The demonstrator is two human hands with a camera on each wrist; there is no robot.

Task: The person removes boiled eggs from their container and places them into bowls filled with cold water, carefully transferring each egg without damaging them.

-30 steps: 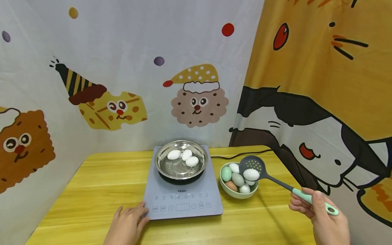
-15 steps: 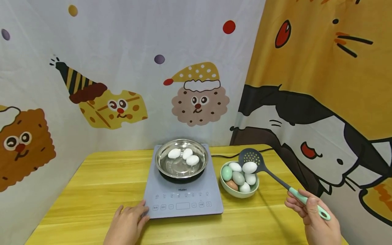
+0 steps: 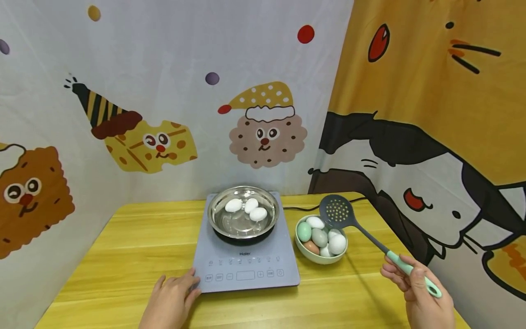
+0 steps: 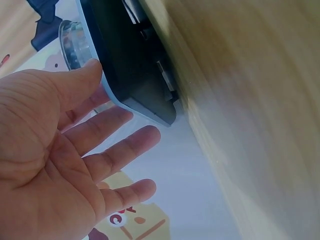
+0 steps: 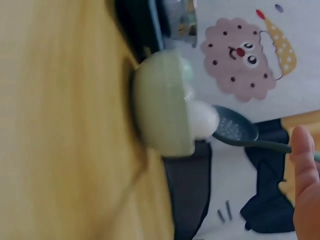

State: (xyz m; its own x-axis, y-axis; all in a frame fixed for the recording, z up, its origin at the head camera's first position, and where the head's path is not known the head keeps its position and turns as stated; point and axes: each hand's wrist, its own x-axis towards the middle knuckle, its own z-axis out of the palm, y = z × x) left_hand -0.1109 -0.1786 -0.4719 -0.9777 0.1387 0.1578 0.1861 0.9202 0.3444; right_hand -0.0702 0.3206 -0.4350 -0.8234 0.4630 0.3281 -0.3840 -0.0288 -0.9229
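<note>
My right hand [image 3: 427,290] grips the mint-green handle of a grey slotted spoon [image 3: 338,211]. The spoon's head holds nothing and hangs tilted over the back right rim of a pale green bowl [image 3: 320,259]. White, green, grey and brown eggs fill that bowl, and a white egg [image 3: 338,244] lies on top at its right side. At the front left corner of an induction cooker [image 3: 246,262], my left hand [image 3: 170,299] rests with its thumb and forefinger touching the edges; the other fingers [image 4: 122,152] are extended. On the cooker stands a steel pan [image 3: 242,234] with three white eggs [image 3: 234,205].
A wooden table [image 3: 135,242] carries the cooker and bowl. Behind the cooker a black power cord [image 3: 304,209] runs to the right. Printed curtains [image 3: 172,68] hang close along the back and sides.
The white egg has rolled off the slotted spoon onto the eggs in the bowl. My right hand has shifted slightly left, and the spoon's head has risen. My left hand stays put.
</note>
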